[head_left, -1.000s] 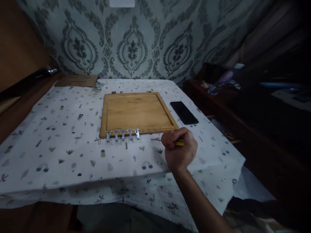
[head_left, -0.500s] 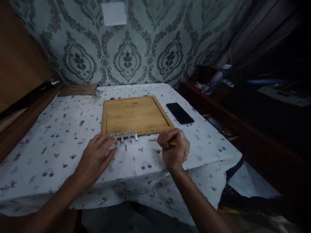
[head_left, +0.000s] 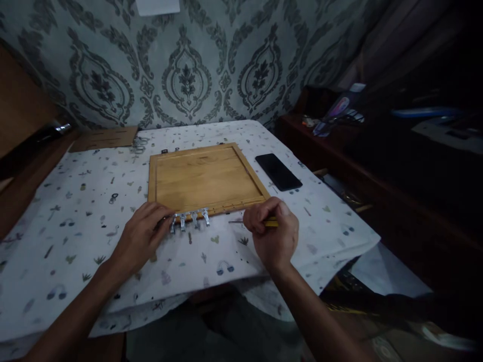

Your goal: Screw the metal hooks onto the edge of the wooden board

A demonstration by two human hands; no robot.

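A framed wooden board point(head_left: 202, 176) lies flat on the table. Along its near edge runs a metal rail with several hooks point(head_left: 194, 217), the hooks hanging off the front. My left hand point(head_left: 143, 231) is closed round the left end of this rail, its fingers over the board's near left corner and hiding that end. Inside the fist of my right hand point(head_left: 273, 231) is a screwdriver point(head_left: 270, 221) with a yellow handle; its thin shaft points left, just in front of the board's near edge and apart from the rail.
A black phone point(head_left: 278, 172) lies right of the board. Cardboard point(head_left: 105, 138) and several metal rings point(head_left: 139, 145) sit at the back left. On the patterned tablecloth point(head_left: 124, 276) is a small dark clip point(head_left: 113, 198). A bottle point(head_left: 341, 108) stands on the dark furniture at right.
My left fingers have closed over the left end of the rail, where they lay looser before. The right hand keeps the screwdriver in nearly the same place. The camera view has shifted slightly.
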